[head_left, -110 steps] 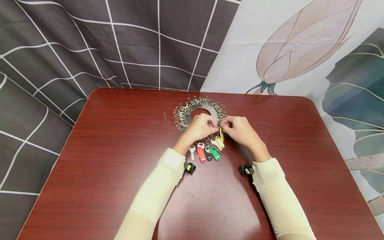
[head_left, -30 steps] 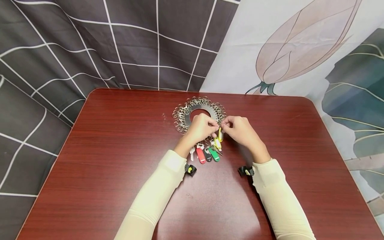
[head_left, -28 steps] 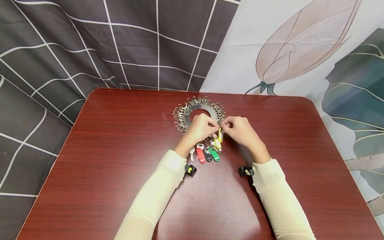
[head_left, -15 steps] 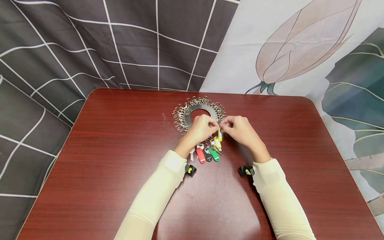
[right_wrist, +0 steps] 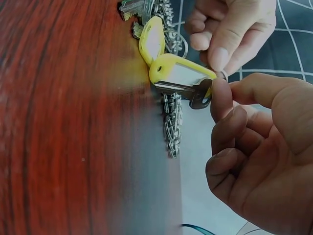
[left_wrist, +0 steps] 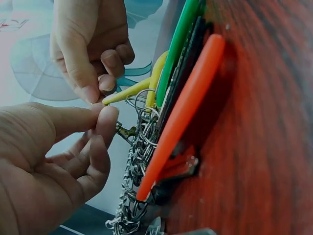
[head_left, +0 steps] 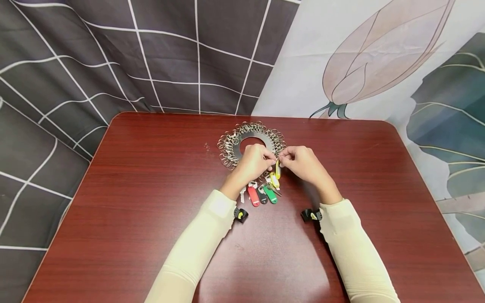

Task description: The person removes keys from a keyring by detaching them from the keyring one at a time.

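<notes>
On the dark red tabletop (head_left: pixel 144 202) lies a round metal disc (head_left: pixel 242 140) with many small key rings all around its rim, a little beyond the middle of the tabletop, toward 12 o'clock from the person. Both hands meet at the disc's near edge, at about 5 o'clock of it. The left hand (head_left: pixel 253 162) has its fingers curled, and thumb and forefinger pinch a small metal ring (left_wrist: pixel 128 131) at the rim. The right hand (head_left: pixel 301 164) comes from 3 o'clock; its thumb and forefinger pinch the head of a key that carries a yellow tag (right_wrist: pixel 178 76), and this yellow tag is lifted off the tabletop, just between the two hands. A second yellow tag (right_wrist: pixel 151 39) lies under it, touching it. Toward 6 o'clock from the disc more keys hang from the rings and lie flat: a bare silver key (head_left: pixel 242 194), then a red tag (head_left: pixel 253 196), a black tag (head_left: pixel 262 195) and a green tag (head_left: pixel 270 194), side by side and close together. Both arms wear cream sleeves (head_left: pixel 197 244). Behind the tabletop hangs a dark checked cloth (head_left: pixel 113 54) at 11 o'clock and a pale cloth with a flower print (head_left: pixel 379 54) at 1 o'clock.
</notes>
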The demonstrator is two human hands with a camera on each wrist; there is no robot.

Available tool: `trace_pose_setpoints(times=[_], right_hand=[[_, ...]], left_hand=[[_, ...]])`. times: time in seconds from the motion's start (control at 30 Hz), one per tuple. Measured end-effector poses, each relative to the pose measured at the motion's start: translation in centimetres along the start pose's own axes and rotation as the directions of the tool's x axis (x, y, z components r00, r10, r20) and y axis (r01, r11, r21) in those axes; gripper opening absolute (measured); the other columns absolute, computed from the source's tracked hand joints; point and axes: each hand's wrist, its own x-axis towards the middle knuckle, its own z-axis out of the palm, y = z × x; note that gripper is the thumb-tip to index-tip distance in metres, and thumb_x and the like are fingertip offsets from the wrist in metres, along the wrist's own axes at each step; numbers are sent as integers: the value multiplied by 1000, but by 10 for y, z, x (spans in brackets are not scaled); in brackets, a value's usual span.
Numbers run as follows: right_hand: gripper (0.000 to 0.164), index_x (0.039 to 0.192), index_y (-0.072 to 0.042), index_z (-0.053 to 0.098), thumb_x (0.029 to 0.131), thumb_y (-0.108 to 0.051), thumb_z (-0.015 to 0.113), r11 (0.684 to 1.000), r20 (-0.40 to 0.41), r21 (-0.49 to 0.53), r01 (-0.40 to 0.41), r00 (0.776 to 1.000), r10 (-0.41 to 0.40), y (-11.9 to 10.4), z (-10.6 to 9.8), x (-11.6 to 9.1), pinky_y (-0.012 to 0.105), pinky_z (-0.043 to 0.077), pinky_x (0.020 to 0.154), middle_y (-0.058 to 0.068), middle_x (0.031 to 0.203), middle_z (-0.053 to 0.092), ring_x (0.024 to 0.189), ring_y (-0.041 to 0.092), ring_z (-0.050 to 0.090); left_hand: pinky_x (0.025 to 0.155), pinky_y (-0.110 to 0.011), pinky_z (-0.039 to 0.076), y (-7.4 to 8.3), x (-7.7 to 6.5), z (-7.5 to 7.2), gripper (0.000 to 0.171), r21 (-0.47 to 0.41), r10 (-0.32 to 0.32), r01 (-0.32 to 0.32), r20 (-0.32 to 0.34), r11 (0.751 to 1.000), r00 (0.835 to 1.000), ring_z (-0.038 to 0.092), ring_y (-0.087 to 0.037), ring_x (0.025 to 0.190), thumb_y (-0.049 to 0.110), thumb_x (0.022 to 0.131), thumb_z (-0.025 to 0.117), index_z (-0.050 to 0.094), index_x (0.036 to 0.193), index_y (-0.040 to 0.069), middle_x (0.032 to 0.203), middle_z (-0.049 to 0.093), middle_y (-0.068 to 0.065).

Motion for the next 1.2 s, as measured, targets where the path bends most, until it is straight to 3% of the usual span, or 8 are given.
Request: trace_pose_setpoints(times=[0.23, 0.37, 0.77, 1.07, 1.2], right_hand=[[15, 88, -7, 72, 92, -17, 61, 997, 16, 68, -20, 1000, 19, 3, 0, 0, 31, 45, 61, 8, 74, 72, 67, 18, 58], [15, 88, -7, 72, 92, -17, 62, 996, 27, 87, -24, 999, 21, 1, 0, 0, 31, 44, 61, 10, 75, 72, 67, 18, 58], [17, 90, -7, 72, 93, -19, 60, 996, 15, 84, -35, 999, 34, -2, -2, 0, 32, 44, 62, 9, 76, 73, 68, 18, 57], [16, 91, -4, 72, 92, -15, 61, 990, 18, 138, -37, 999, 35, 0, -2, 2, 32, 45, 65, 14, 77, 72, 71, 22, 61], [15, 92, -3, 72, 91, -12, 60, 984, 33, 173, -30, 999, 25, 1, -2, 1, 32, 45, 66, 17, 77, 72, 72, 26, 62]], left_hand=[[58, -19, 50, -1, 0, 1, 10, -11, 44, -44, 16, 999, 999, 62, -5, 61, 7, 79, 72, 79, 79, 14, 67, 73, 1], [61, -21, 49, -2, 0, 2, 7, 4, 69, -69, 0, 998, 998, 60, -6, 63, 16, 80, 72, 78, 75, 16, 70, 72, 3], [60, -19, 49, 2, 0, -1, 8, -25, 8, -8, 6, 1000, 1000, 62, -2, 55, 19, 84, 74, 79, 79, 15, 68, 73, 3], [62, -18, 50, 2, 1, 1, 6, 75, 65, -67, 31, 995, 997, 61, -3, 63, 17, 83, 75, 80, 82, 15, 71, 73, 3], [60, -18, 50, -1, 1, 3, 5, 14, 39, -39, 27, 999, 999, 63, -2, 60, 18, 81, 76, 80, 80, 15, 66, 73, 4]])
